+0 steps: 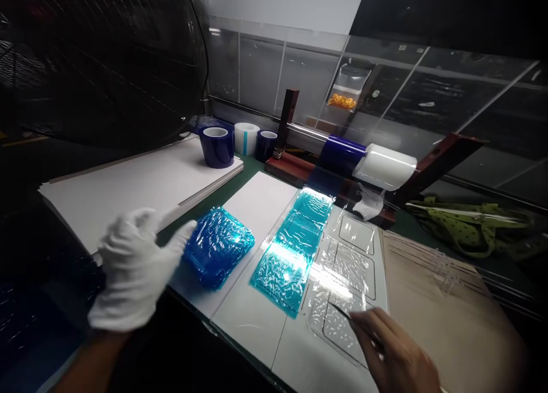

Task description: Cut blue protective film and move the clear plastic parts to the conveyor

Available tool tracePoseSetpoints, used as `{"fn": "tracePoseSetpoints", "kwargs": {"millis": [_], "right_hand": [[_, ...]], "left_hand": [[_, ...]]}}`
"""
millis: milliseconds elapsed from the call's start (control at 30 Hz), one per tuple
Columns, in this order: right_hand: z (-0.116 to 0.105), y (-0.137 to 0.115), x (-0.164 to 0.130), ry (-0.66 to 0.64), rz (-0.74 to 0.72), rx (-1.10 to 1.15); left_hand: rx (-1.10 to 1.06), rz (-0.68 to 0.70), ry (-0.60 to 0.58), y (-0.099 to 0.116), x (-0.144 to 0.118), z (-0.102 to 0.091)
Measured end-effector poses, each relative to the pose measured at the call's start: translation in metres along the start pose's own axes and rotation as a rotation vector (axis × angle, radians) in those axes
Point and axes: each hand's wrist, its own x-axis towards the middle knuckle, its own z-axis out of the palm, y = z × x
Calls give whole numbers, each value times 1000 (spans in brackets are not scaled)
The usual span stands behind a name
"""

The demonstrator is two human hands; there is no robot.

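My left hand (133, 265) wears a white glove and hovers with spread fingers, holding nothing, just left of a stack of blue film-covered squares (217, 245). My bare right hand (396, 353) pinches a thin metal tool (342, 314) whose tip touches the nearest clear rectangular pane (340, 319). A strip of blue film pieces (294, 250) lies on the white board (250, 319), beside a column of clear panes (351, 259).
A roll holder with blue and white film (368, 161) stands behind the panes. Three tape rolls (217, 145) sit at the back. A pile of white sheets (128, 184) lies left, brown cardboard (440, 307) right, a large fan (98, 56) at top left.
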Motion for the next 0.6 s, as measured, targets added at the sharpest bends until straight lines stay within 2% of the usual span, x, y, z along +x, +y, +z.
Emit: {"fn": "tracePoseSetpoints", "kwargs": {"millis": [33,67,100,133,167,233,333,400,467,600], "right_hand": [[3,-3,17,-28,-37,-1],[8,-8,36,-62,-78,-1],[15,-14,55,-85,-94,-11],[23,-22,74,-117,-103,-37],[32,-30,92,-147,-112,-77],[52,-47,123,-175,-137,-105],[78,-67,154,-204,-180,-127],[88,-73,164,-226,-207,-140],[91,-74,168,-250,-224,-153],[78,-55,159,-296,-217,-194]], "left_hand": [[-61,156,-26,13,-12,7],[-187,348,-101,28,-25,18],[-254,475,-196,44,-38,31],[-232,522,-346,60,-48,47],[-175,502,-419,74,-57,64],[-142,499,-476,94,-65,97],[-109,478,-504,102,-61,133],[-105,483,-518,98,-57,144],[-106,485,-529,93,-55,146],[-124,493,-556,91,-56,139]]}}
